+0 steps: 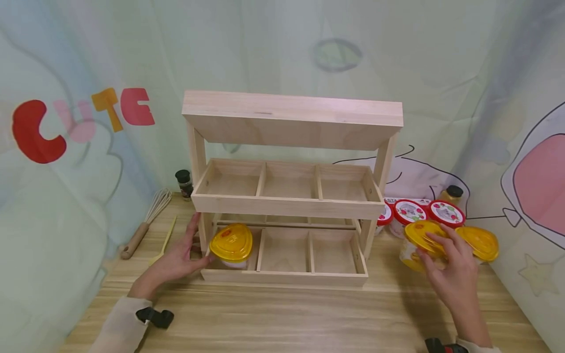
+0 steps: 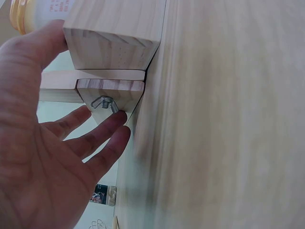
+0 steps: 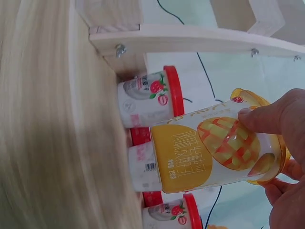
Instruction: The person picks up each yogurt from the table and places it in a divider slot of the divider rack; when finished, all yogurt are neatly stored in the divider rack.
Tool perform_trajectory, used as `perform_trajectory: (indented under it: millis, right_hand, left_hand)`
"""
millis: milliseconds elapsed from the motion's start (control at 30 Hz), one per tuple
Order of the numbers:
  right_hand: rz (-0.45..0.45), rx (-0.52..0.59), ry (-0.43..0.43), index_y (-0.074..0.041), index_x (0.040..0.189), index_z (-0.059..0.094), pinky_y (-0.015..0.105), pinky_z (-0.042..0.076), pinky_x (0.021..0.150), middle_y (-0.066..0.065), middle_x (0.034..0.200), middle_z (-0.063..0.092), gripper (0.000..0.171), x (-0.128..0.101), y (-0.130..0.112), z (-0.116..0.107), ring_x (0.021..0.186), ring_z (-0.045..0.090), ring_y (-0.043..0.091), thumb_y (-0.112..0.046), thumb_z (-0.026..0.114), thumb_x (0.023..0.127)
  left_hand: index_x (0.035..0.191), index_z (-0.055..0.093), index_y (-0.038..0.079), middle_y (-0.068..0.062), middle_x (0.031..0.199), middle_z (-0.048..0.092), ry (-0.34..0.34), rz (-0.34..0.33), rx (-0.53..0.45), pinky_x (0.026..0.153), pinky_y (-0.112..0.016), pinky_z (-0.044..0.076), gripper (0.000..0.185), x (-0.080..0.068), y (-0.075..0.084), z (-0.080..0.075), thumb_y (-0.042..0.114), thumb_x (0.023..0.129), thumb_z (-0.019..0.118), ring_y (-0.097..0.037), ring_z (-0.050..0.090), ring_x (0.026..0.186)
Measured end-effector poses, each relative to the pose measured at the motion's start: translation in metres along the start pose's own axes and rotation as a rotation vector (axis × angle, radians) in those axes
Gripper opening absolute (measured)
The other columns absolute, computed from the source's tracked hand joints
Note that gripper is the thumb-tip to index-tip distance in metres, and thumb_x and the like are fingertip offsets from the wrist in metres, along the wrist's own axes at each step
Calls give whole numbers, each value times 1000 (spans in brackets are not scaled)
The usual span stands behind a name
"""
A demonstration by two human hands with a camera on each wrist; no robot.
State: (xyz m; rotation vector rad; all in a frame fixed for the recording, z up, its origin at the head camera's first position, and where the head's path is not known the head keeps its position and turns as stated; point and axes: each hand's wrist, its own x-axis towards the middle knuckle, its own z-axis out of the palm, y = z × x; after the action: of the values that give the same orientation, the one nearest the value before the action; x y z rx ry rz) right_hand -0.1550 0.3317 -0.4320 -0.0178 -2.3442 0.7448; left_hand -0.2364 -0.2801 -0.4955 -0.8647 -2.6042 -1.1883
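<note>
Fingers of the right hand [image 1: 454, 267] grip a yellow cup [image 1: 421, 245]; the left hand [image 1: 178, 257], spread, touches the rack [image 1: 287, 206].

The backdrop cloth [image 1: 66, 162] left of the wooden rack [image 1: 287, 196] reads "CUTE" [image 1: 84, 120] in red, pink and yellow letters. Print on the cups is too small to read.

Pale bare-wood rack [image 1: 291, 201] showing light grain, yellow-lidded cup [image 1: 231, 243] glowing in its lower left compartment, yellow mango-printed cup [image 3: 205, 150], red-lidded white strawberry-printed cups [image 1: 446, 214], striped light-wood tabletop [image 1: 287, 318], pastel cartoon backdrop [image 1: 79, 122] showing red, pink and orange letters.
</note>
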Motion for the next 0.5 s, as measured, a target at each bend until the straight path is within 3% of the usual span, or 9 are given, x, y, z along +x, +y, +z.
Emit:
perform_trajectory:
  millis: [167, 367, 433, 500]
  right_hand:
    - [-11, 13, 6, 3, 125, 72, 77, 39, 118, 26, 156, 55, 45, -1, -7, -3, 144, 47, 52, 6, 85, 82]
    - [-9, 29, -2, 1, 124, 73, 73, 40, 121, 23, 158, 55, 44, -5, -16, -6, 146, 47, 48, 5, 86, 83]
    - [-22, 32, 1, 1, 124, 73, 59, 40, 126, 22, 158, 56, 43, -6, -18, -6, 146, 47, 47, 4, 86, 83]
    - [-38, 31, 5, -1, 124, 74, 34, 37, 127, 21, 157, 57, 44, -7, -22, -7, 145, 49, 46, 4, 87, 82]
  left_hand:
    - [170, -14, 18, -45, 162, 28, 8, 16, 6, 85, -42, 68, 131, 0, 1, 0, 4, 87, 85, -53, 71, 115]
    - [170, -14, 17, -46, 162, 29, 11, 24, 18, 85, -47, 68, 131, 0, 2, -1, 5, 86, 86, -54, 71, 115]
    - [170, -14, 17, -45, 162, 29, 10, 24, 19, 85, -47, 68, 131, 0, 1, -1, 5, 86, 85, -54, 71, 115]
    - [170, -15, 17, -45, 162, 29, 9, 22, 21, 85, -48, 68, 131, 0, 1, -1, 5, 86, 85, -54, 71, 115]
